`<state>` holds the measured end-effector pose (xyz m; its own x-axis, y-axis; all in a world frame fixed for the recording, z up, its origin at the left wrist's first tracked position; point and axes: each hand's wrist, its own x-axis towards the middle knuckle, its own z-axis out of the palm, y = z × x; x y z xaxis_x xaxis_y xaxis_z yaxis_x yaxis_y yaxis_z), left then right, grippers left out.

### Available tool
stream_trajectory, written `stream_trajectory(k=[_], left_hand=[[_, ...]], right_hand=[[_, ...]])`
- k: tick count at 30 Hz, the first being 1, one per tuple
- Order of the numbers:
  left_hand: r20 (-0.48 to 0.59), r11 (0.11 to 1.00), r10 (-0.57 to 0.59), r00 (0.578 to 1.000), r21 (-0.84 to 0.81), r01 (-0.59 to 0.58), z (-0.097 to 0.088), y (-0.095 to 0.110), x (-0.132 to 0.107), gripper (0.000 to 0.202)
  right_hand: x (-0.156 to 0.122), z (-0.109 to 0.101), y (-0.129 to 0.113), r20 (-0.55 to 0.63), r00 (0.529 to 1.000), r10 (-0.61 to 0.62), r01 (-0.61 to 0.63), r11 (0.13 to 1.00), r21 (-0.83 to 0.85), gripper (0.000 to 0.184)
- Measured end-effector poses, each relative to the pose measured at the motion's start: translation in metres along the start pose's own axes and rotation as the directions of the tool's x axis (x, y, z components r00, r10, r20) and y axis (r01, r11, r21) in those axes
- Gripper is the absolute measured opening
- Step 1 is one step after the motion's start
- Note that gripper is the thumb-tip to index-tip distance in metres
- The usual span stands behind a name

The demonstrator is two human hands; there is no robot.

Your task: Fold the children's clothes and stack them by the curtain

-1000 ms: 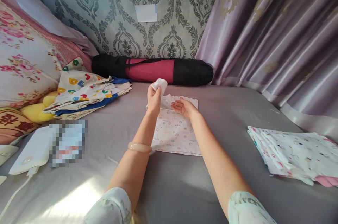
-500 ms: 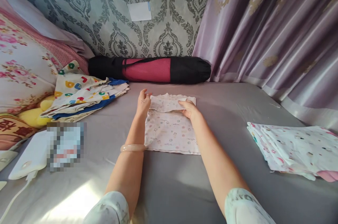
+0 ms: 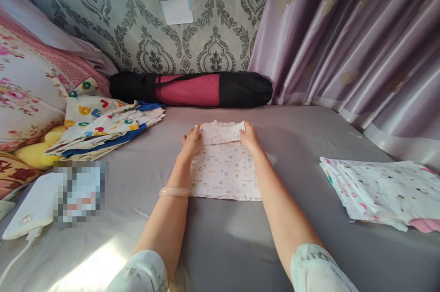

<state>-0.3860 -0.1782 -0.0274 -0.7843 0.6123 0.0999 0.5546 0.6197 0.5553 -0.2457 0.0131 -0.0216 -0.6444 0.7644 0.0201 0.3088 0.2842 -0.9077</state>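
One pale printed cloth [image 3: 225, 173] lies on the grey bed [image 3: 220, 241], just short of the black-and-pink bag [image 3: 187, 90] along the far edge, its far end folded over. At the fold's left corner, the left hand [image 3: 193, 140] has partly curled, loosely spread fingers; whether they grip cannot be told. The right hand [image 3: 250, 136] pinches the fold's right corner between thumb and fingers.

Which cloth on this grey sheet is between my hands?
The pale printed cloth with its far end folded over. The pile with blue layers lies left of your left hand; the white patterned pile, right of your right hand.
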Motion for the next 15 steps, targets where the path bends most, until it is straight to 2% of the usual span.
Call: stream_trajectory(k=[3, 8, 12, 15], left_hand=[[-0.008, 1.0, 0.008, 1.0, 0.022, -0.008, 0.002, -0.004, 0.001, 0.053], [0.011, 0.998, 0.01, 1.0, 0.063, -0.01, -0.003, -0.003, -0.002, 0.052], [-0.045, 0.994, 0.069, 0.997, 0.09, -0.064, -0.011, 0.016, -0.007, 0.049], [-0.09, 0.984, 0.153, 0.984, 0.103, -0.144, -0.01, 0.041, -0.01, 0.048]], right_hand=[[-0.013, 0.001, -0.007, -0.014, 0.999, -0.048, 0.044, 0.976, -0.214, 0.054], [-0.023, 0.0, -0.01, -0.006, 0.995, -0.101, 0.093, 0.935, -0.342, 0.06], [-0.024, 0.004, -0.013, -0.033, 0.976, -0.213, 0.17, 0.856, -0.489, 0.061], [-0.029, 0.016, -0.02, 0.048, 0.956, -0.291, 0.268, 0.788, -0.554, 0.054]])
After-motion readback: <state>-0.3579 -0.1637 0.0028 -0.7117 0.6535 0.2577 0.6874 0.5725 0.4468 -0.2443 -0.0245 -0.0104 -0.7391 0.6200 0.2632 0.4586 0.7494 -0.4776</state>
